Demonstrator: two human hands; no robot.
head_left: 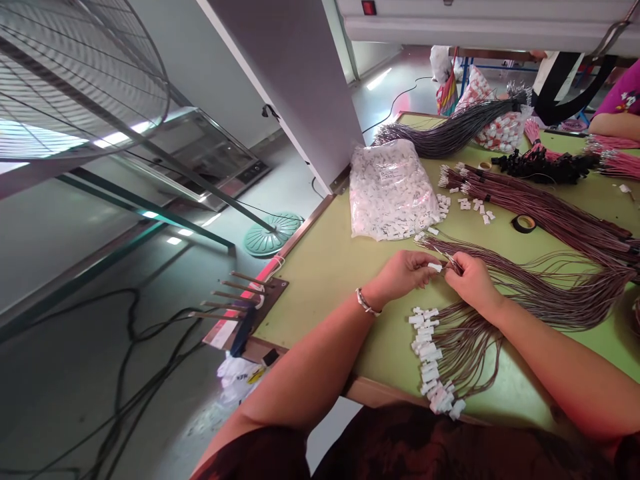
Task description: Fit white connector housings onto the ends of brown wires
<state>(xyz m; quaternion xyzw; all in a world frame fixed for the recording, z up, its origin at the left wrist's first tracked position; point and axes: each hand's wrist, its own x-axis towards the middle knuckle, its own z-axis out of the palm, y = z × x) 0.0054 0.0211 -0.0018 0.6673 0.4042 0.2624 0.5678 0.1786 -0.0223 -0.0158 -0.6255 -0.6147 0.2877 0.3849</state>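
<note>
Between the fingertips of my left hand (405, 275) is a small white connector housing (435, 267). My right hand (473, 283) is closed right beside it, pinching the ends of thin brown wires (454, 265). Whether a wire tip sits inside the housing I cannot tell. A long bundle of brown wires (560, 293) runs from behind my right hand toward the right edge. Below my hands, a row of white connectors (429, 353) on brown wires lies near the table's front edge.
A clear bag of white connectors (393, 190) stands behind my hands, with loose connectors (470, 204) beside it. Black tape (523, 223), more brown wires (545, 203) and a dark wire bundle (455, 130) lie beyond. A pegged board (260, 307) and fan (80, 73) are left. Another person's arm (615, 125) shows far right.
</note>
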